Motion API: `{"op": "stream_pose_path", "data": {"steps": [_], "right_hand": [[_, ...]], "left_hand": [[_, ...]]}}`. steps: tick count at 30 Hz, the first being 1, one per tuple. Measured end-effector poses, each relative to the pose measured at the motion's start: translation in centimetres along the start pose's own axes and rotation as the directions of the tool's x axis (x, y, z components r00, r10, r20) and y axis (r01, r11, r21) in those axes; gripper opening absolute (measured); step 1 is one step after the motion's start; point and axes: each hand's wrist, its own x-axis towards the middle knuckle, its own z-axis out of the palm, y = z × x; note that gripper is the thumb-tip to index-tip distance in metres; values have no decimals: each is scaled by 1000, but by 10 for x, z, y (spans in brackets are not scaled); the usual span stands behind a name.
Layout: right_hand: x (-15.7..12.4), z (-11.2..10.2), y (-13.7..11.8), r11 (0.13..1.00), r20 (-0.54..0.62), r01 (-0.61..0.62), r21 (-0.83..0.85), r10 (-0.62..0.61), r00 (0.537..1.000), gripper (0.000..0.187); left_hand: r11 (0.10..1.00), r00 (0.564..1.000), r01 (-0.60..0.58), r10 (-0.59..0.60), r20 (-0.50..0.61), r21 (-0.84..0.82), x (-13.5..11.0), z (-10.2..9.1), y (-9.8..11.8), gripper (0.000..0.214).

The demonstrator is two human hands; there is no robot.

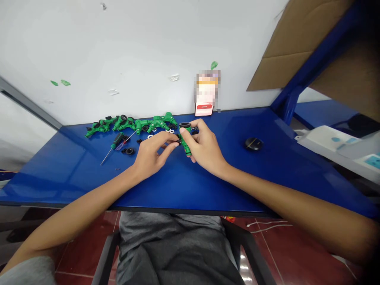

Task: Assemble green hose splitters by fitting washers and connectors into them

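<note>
Okay — black ring (184, 124) tops green fitting (187, 148) our right hand (204, 145) grips; left hand (153, 152) pinches dark piece (179, 141) alongside — likely unfitted.

Here's the phone screen (206, 95): mostly blurred | red bar (204, 107) on it: marks too tiny | I read nothing

Left forearm (89, 200): one, bare, slanting up from the lower left to the wrist (136, 174). Left grip (156, 152): one (bare hand, back toward the viewer), thumb and forefinger in a pinch. Right forearm (285, 194): one, bare, reaching in from the lower right. Right grip (204, 148): one, bare, thumb extended forward, fingers curled closed, just beside the left fingertips (175, 145).
</note>
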Motion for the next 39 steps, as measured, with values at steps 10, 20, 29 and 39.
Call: {"op": "stream_pose_path", "data": {"steps": [10,20,29,39], "right_hand": [[-3,1,-2,999,-1,-20,35,20,1000,33],[2,-1,-2,995,30,-48,88,46,998,45],[5,-2,0,982,83,-116,150,105,991,44],[6,-3,-1,938,212,-231,259,178,961,33]], "left_hand": [[993,999,20,-24,-32,-116,-4,6,-3,12],[952,982,187,-183,38,-241,0,1,-2,19],[973,990,-139,135,34,184,-1,-5,-2,16],[862,931,-364,352,100,353,-5,-11,-8,26]]}}
